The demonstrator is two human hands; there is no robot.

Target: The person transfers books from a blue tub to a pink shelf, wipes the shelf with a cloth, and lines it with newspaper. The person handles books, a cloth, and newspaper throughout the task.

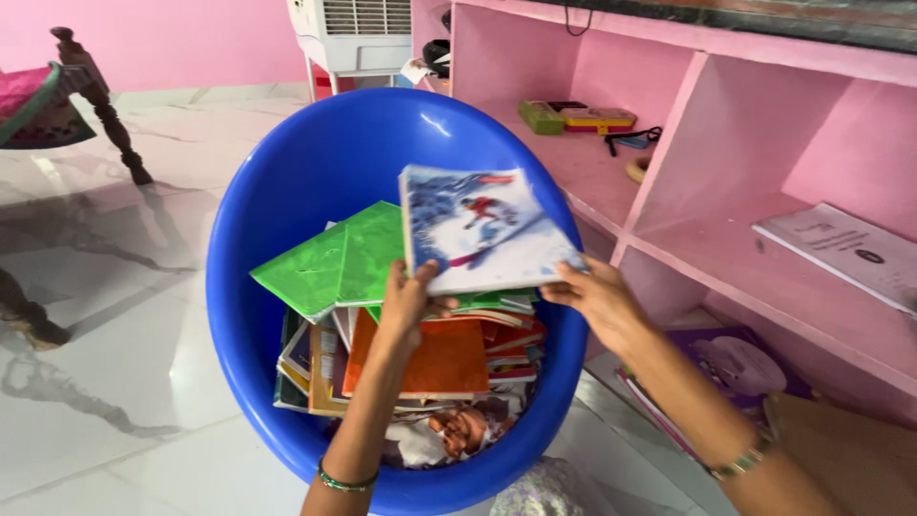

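A big round blue tub (287, 182) stands on the floor, filled with several thin books. Both hands hold one book with a blue and white picture cover (482, 227) above the pile. My left hand (409, 301) grips its lower left corner. My right hand (597, 296) grips its lower right corner. Under it lie two green books (334, 263), an orange book (449, 358) and more books stacked at angles.
A pink shelf unit (669, 143) stands to the right, with a white book (845, 248) on one shelf and small boxes (578, 117) on another. More books (726, 368) lie on its bottom shelf. White marble floor (115, 315) spreads left; a cooler (353, 33) stands behind.
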